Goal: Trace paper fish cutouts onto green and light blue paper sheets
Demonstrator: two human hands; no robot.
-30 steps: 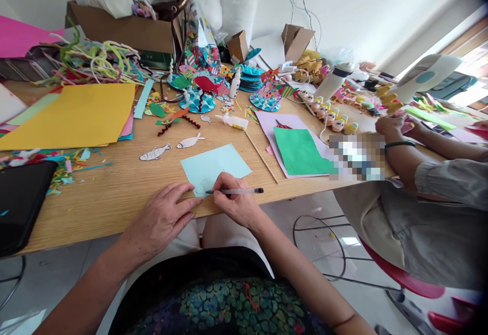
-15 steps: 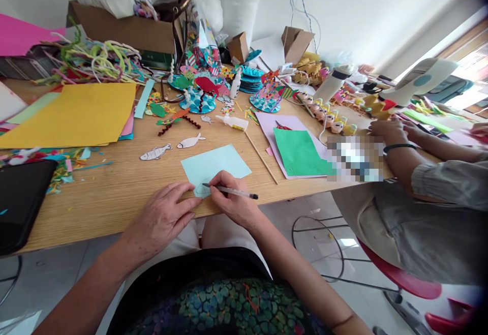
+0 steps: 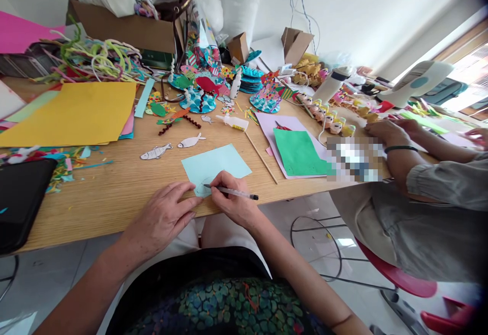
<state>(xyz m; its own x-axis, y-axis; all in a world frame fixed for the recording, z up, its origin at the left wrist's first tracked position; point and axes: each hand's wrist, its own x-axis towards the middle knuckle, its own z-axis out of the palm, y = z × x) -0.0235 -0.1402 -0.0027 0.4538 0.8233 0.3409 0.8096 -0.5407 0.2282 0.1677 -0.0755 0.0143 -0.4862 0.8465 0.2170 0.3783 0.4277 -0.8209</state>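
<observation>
A light blue sheet of paper point(image 3: 221, 161) lies near the table's front edge, with a faint curved outline drawn in its lower left corner. My right hand point(image 3: 231, 198) is closed round a grey pen point(image 3: 238, 191), its tip on the paper at that outline. My left hand point(image 3: 165, 210) rests on the table with fingers stretched out, their tips at the paper's lower left edge. Two white paper fish cut-outs, one grey-scaled point(image 3: 155, 152) and one plainer point(image 3: 189, 141), lie just beyond the sheet to the left.
A wooden stick point(image 3: 262, 158) and a green sheet point(image 3: 299, 152) lie to the right. A glue bottle point(image 3: 233, 122) and blue fish decorations point(image 3: 198, 100) stand behind. Yellow paper point(image 3: 72, 114) and a black tablet-like object point(image 3: 23, 203) are leftward. A co-worker's hand point(image 3: 387, 132) is at the right.
The pen tip has shifted very slightly on the paper, and my left hand stays in place. The co-worker's arms at the right have moved a little to the left.
</observation>
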